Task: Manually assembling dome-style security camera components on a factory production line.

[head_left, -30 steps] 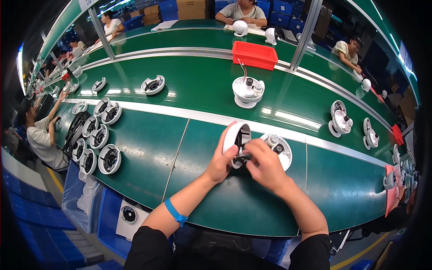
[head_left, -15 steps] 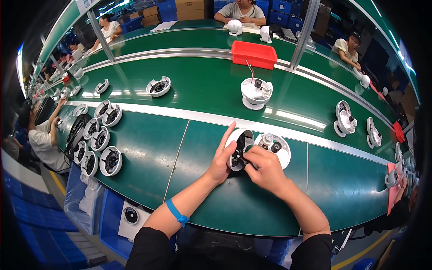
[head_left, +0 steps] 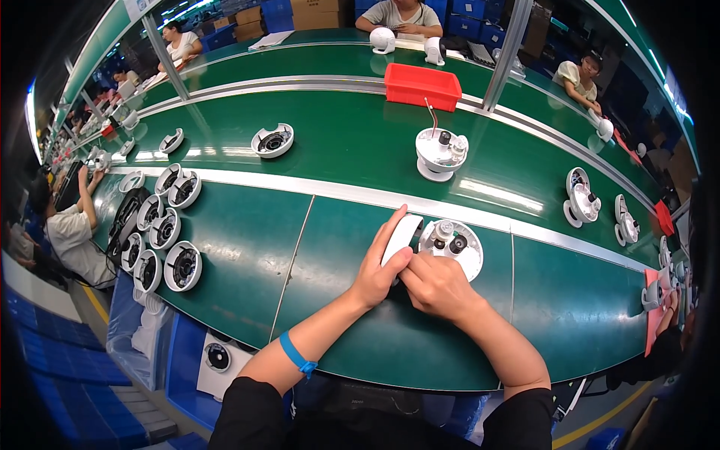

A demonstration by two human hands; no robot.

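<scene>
My left hand [head_left: 382,268] grips a round white camera housing [head_left: 403,238], tipped so that its smooth outer side faces left. At the housing's lower right edge my right hand [head_left: 441,285] is closed, fingers curled and pressed together. Whatever lies between those fingers is hidden, as is most of the housing's inside. Just beyond my right hand, a white camera half [head_left: 471,256] rests on the green bench, with a clear round part and a black lens-like cylinder on it. My right knuckles cover its near edge.
Several open white housings [head_left: 182,267] with black insides cluster on the bench's left. Along the green conveyor [head_left: 337,142] ride another housing [head_left: 272,141], a camera base with wires [head_left: 441,154] and more units [head_left: 582,198] at right. A red bin [head_left: 422,87] stands beyond. Co-workers sit around.
The housing in my left hand has turned, its open side swinging away from view. My right hand has shifted slightly lower along it. Parts on the conveyor have moved right.
</scene>
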